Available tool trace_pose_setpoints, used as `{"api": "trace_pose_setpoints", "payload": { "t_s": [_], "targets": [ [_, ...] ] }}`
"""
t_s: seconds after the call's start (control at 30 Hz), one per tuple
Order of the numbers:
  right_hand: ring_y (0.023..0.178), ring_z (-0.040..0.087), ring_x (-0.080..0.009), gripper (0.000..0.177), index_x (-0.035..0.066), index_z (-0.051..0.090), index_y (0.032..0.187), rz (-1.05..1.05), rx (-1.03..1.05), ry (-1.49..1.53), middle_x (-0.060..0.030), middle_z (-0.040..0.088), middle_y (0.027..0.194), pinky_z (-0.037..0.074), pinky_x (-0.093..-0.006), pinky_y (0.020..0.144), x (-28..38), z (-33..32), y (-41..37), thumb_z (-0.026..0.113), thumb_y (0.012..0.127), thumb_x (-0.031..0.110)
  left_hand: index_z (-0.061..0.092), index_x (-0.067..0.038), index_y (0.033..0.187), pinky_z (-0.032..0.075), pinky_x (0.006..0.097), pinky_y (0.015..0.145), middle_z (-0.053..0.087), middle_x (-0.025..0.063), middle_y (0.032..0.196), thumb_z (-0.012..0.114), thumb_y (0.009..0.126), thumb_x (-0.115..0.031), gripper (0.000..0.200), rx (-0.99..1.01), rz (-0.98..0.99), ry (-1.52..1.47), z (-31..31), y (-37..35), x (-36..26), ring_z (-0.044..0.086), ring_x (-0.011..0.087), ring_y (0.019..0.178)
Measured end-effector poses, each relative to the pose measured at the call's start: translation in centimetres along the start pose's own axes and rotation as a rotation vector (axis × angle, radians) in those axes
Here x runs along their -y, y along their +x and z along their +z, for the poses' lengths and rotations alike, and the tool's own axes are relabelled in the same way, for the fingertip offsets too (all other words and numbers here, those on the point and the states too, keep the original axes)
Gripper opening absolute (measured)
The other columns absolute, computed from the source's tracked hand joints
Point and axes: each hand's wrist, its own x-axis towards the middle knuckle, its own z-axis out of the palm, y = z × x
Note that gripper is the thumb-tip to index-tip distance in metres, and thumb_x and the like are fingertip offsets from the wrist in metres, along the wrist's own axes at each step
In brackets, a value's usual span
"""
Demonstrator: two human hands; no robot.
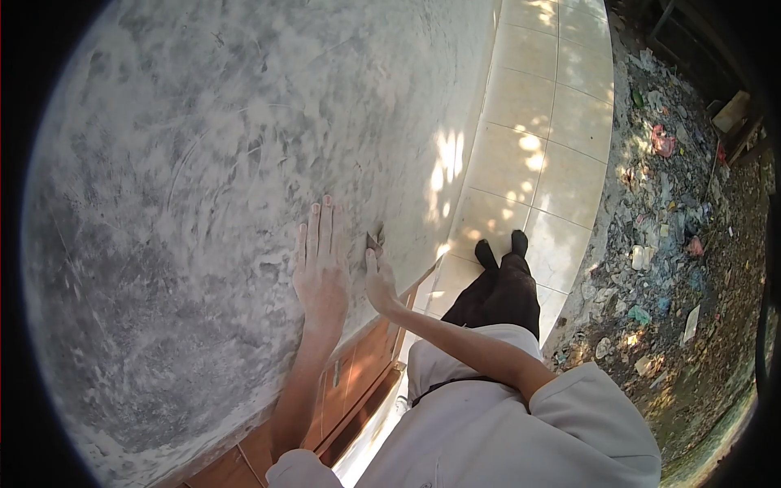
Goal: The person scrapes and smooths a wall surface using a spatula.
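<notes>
My left hand [320, 264] lies flat with fingers together against a grey, patchy plastered wall [187, 187]. Just right of it, my right hand [377, 276] presses a small dark piece, perhaps sandpaper [375, 238], onto the same wall surface. Both forearms reach up from my white shirt at the bottom of the view.
A brown wooden frame or door [358, 370] runs below the wall. Cream floor tiles [529, 122] stretch along the wall, with my legs and dark shoes [500, 248] on them. Right of the tiles is dirt ground strewn with litter [675, 203].
</notes>
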Motion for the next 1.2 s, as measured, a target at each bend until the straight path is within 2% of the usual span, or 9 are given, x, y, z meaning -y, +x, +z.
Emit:
{"api": "trace_pose_setpoints", "payload": {
  "t_s": [0.13, 0.33, 0.4, 0.5, 0.57, 0.67, 0.83, 1.1, 1.2],
  "targets": [
    [0.109, 0.057, -0.0359, 0.051, -0.005, 0.052, 0.126, 0.490, -0.094, -0.168, -0.0223, 0.061, 0.118, 0.039, -0.0404, 0.097, -4.0, -3.1, 7.9, 0.038, 0.100, 0.037, 0.034, -0.010, 0.145, 0.025, 0.0404, 0.114, 0.032, 0.0058, 0.151, 0.047, 0.091, -0.013, 0.056, 0.022, 0.020, 0.151, 0.7, -0.2, 0.0, 0.030, 0.0219, 0.139],
    [0.119, 0.051, -0.0360, 0.050, -0.005, 0.054, 0.124, 0.449, -0.068, -0.146, -0.0236, 0.058, 0.123, 0.036, -0.0385, 0.100, 0.8, -0.5, -0.5, 0.038, 0.100, 0.037, 0.033, -0.011, 0.146, 0.025, 0.0397, 0.114, 0.030, 0.0028, 0.153, 0.049, 0.083, -0.011, 0.065, -0.013, 0.003, 0.124, 1.3, -0.2, -0.2, 0.029, 0.0181, 0.140],
    [0.122, 0.048, -0.0348, 0.050, -0.004, 0.054, 0.124, 0.408, 0.128, -0.040, -0.0237, 0.056, 0.125, 0.035, -0.0374, 0.102, 1.3, -0.5, -1.8, 0.037, 0.100, 0.036, 0.033, -0.011, 0.146, 0.025, 0.0398, 0.114, 0.030, 0.0027, 0.153, 0.049, 0.084, -0.012, 0.064, -0.013, 0.003, 0.127, 1.2, -0.2, -0.3, 0.029, 0.0179, 0.140],
    [0.121, 0.049, -0.0338, 0.051, -0.004, 0.052, 0.126, 0.478, -0.126, -0.108, -0.0234, 0.057, 0.124, 0.035, -0.0371, 0.101, -4.7, -0.9, 3.6, 0.037, 0.100, 0.038, 0.034, -0.012, 0.146, 0.024, 0.0398, 0.115, 0.031, 0.0025, 0.152, 0.050, 0.087, -0.013, 0.061, -0.014, -0.003, 0.126, 1.2, -0.1, -0.4, 0.029, 0.0179, 0.140],
    [0.121, 0.049, -0.0335, 0.053, -0.004, 0.050, 0.128, 0.713, -0.030, -0.020, -0.0234, 0.056, 0.125, 0.035, -0.0365, 0.101, -7.0, -3.6, 8.0, 0.037, 0.100, 0.039, 0.034, -0.012, 0.146, 0.024, 0.0398, 0.115, 0.031, 0.0024, 0.152, 0.050, 0.088, -0.014, 0.061, -0.013, 0.001, 0.128, 1.3, -0.2, -0.4, 0.029, 0.0183, 0.140],
    [0.119, 0.051, -0.0338, 0.054, -0.004, 0.053, 0.124, 0.727, -0.043, -0.040, -0.0232, 0.057, 0.123, 0.036, -0.0374, 0.099, -3.9, -2.6, 6.5, 0.037, 0.100, 0.041, 0.034, -0.012, 0.146, 0.024, 0.0399, 0.115, 0.031, 0.0022, 0.152, 0.051, 0.087, -0.013, 0.061, 0.011, 0.005, 0.160, 1.6, -0.4, -0.5, 0.029, 0.0192, 0.140],
    [0.114, 0.054, -0.0337, 0.053, -0.004, 0.059, 0.112, 0.313, -0.011, -0.185, -0.0230, 0.059, 0.119, 0.038, -0.0399, 0.097, -2.5, 1.2, -1.8, 0.036, 0.100, 0.042, 0.036, -0.011, 0.144, 0.024, 0.0410, 0.115, 0.032, 0.0033, 0.151, 0.050, 0.088, -0.014, 0.058, 0.035, 0.003, 0.130, 1.5, 0.0, -1.0, 0.030, 0.0213, 0.139],
    [0.108, 0.056, -0.0358, 0.054, -0.007, 0.059, 0.106, 0.658, -0.083, -0.069, -0.0234, 0.059, 0.115, 0.039, -0.0419, 0.093, -3.3, -3.2, 6.9, 0.035, 0.100, 0.042, 0.039, -0.011, 0.142, 0.021, 0.0435, 0.115, 0.035, 0.0054, 0.150, 0.051, 0.089, -0.013, 0.055, 0.014, 0.023, 0.177, 1.8, 0.0, -0.9, 0.030, 0.0235, 0.139],
    [0.104, 0.056, -0.0367, 0.052, -0.006, 0.058, 0.107, 0.416, -0.009, -0.244, -0.0257, 0.058, 0.116, 0.040, -0.0434, 0.091, -3.1, 0.1, 0.5, 0.035, 0.100, 0.039, 0.040, -0.011, 0.142, 0.021, 0.0445, 0.116, 0.036, 0.0061, 0.149, 0.051, 0.089, -0.013, 0.053, 0.020, 0.041, 0.180, 2.3, 0.0, -1.1, 0.030, 0.0243, 0.139]
  ]
}}
